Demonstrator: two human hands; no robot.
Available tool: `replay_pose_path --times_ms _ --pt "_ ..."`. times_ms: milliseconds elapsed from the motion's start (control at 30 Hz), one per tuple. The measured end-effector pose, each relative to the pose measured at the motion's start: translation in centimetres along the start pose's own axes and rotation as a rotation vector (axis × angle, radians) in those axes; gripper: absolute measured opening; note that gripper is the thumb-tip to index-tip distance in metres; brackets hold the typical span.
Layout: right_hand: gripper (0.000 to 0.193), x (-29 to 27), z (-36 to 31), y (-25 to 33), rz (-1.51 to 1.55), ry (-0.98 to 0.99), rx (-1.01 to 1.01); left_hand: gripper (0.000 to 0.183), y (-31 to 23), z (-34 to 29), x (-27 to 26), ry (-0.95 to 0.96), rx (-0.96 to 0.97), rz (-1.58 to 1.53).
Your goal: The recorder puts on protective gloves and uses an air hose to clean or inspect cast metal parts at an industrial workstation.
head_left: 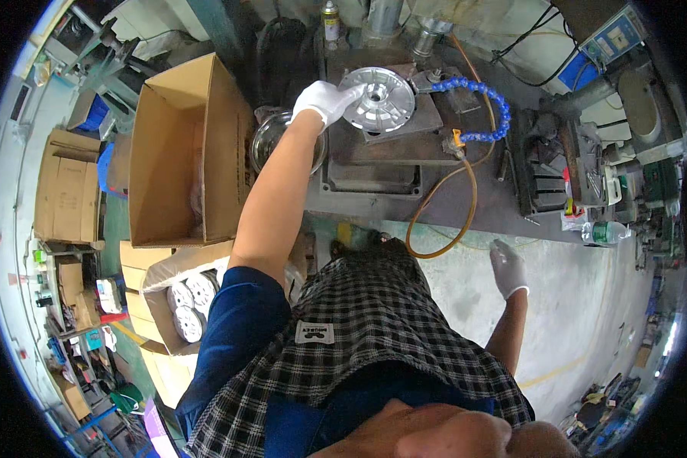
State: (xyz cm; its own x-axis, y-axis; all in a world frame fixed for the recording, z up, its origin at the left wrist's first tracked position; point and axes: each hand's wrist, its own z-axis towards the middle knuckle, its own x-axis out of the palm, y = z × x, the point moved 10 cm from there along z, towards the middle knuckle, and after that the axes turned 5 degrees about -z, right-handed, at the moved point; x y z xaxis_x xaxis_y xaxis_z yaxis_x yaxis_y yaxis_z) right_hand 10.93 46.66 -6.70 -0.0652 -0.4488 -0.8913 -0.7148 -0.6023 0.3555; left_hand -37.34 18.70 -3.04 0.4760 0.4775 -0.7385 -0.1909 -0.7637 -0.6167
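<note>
A shiny round metal disc (378, 99) with a hole at its centre sits on the machine's raised metal block (422, 120). My left hand (324, 101), in a white glove, grips the disc's left edge, its index finger lying over the top face. Part of its grip is hidden by the glove. Over the floor at the right, my right hand (507, 269), also gloved, hangs away from the bench. Its fingers are stretched out and nothing shows in them. A blue jointed coolant hose (504, 107) curves right of the disc.
Left of the bench stands a tall cardboard box (168, 168); below it, another box (160, 294) holds several metal discs. A glass-like round bowl (266, 145) sits beside my left forearm. An amber tube (473, 198) loops over the bench edge. A plastic bottle (607, 233) lies at the right.
</note>
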Motion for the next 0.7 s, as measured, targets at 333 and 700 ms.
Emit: replay_pose_path --times_ms 333,700 --pt "0.047 4.8 1.4 -3.0 -0.034 0.13 0.044 0.075 -0.1 0.7 0.3 0.005 -0.012 0.004" --pt "0.043 6.6 2.8 -5.6 -0.027 0.18 0.036 0.072 -0.3 0.1 0.0 -0.017 -0.01 -0.046"
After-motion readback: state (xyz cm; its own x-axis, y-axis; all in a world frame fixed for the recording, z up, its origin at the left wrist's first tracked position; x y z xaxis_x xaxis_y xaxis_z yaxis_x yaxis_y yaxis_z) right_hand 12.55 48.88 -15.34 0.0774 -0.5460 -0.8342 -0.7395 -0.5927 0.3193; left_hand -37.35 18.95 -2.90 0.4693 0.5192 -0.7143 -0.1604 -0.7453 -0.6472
